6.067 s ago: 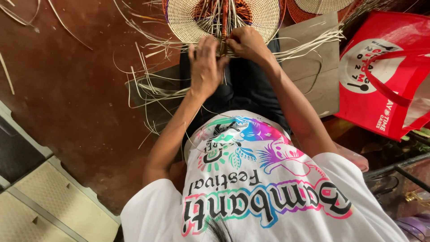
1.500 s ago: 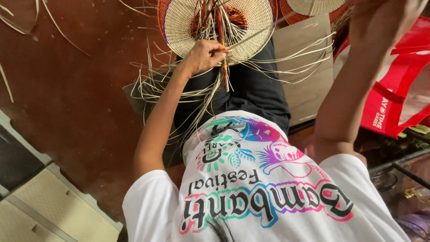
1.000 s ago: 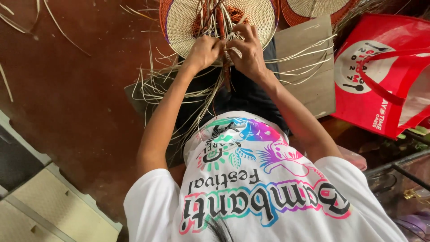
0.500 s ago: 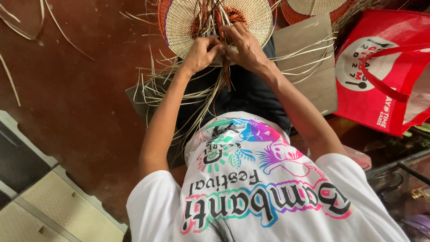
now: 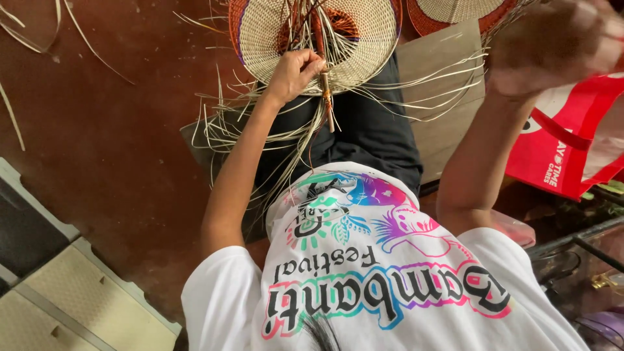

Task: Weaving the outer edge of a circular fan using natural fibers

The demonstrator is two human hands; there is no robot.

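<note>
A round woven straw basket point(image 5: 367, 36), pale with orange and purple at its rim, rests on my lap over dark trousers point(image 5: 370, 133). My left hand point(image 5: 294, 68) is shut on the basket's near edge, pinching the orange-bound coil bundle point(image 5: 327, 101) that hangs down from it. Long loose straw strands point(image 5: 237, 127) fan out from that spot to both sides. My right hand point(image 5: 552, 42) is raised high at the upper right, blurred, with fingers curled. No strand can be made out in it.
A flat cardboard sheet point(image 5: 448, 91) lies under my right side. A red bag point(image 5: 572, 153) stands to the right. Another woven piece point(image 5: 455, 10) sits at the top. Stray strands lie on the brown floor point(image 5: 97, 143). Pale steps point(image 5: 58, 299) are at lower left.
My right hand has left the basket's edge and swung up and to the right. My left hand has stayed gripping the same spot on the basket.
</note>
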